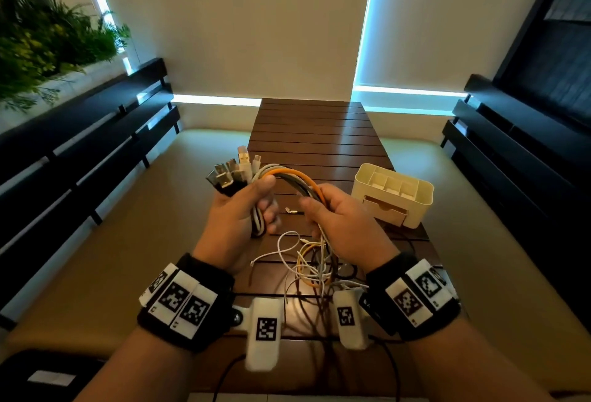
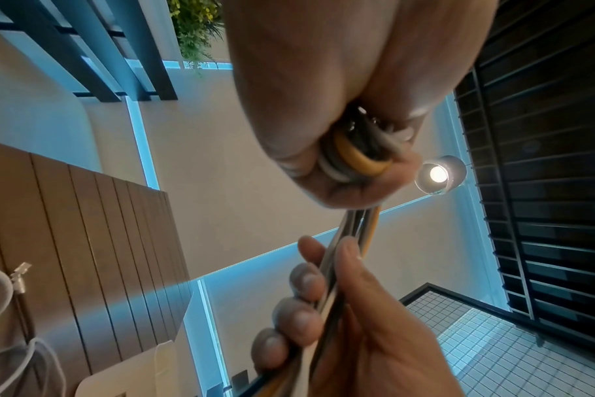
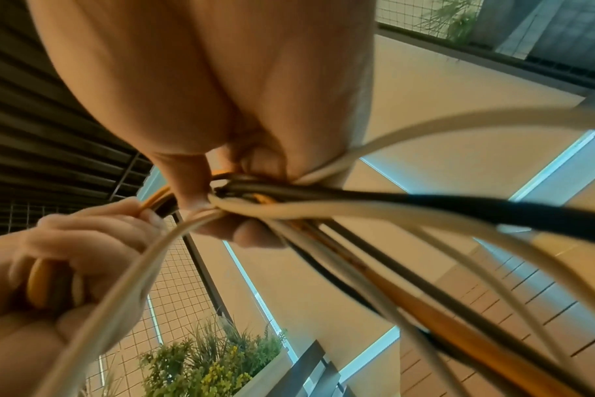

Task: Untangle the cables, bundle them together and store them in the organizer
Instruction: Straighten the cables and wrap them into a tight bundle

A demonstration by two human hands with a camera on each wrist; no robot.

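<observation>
A bundle of cables (image 1: 289, 174), orange, white, grey and black, arches between my two hands above the wooden table (image 1: 313, 126). My left hand (image 1: 265, 203) grips one end, and several USB plugs (image 1: 230, 174) fan out above its fist. My right hand (image 1: 315, 209) holds the same cables a little to the right. Their loose tails (image 1: 311, 265) hang down and lie tangled on the table. In the left wrist view my left hand's fingers (image 2: 326, 172) curl round the cables (image 2: 354, 161). In the right wrist view my right hand (image 3: 221, 204) pinches the cables (image 3: 323, 209). The cream organizer (image 1: 412, 206) stands on the table to the right.
A small loose plug (image 1: 291, 210) lies on the table between my hands. Dark slatted benches (image 1: 80, 152) with beige cushions (image 1: 134, 241) line both sides. A planter of green plants (image 1: 48, 40) stands at the back left. A black object (image 1: 48, 376) lies at the bottom left.
</observation>
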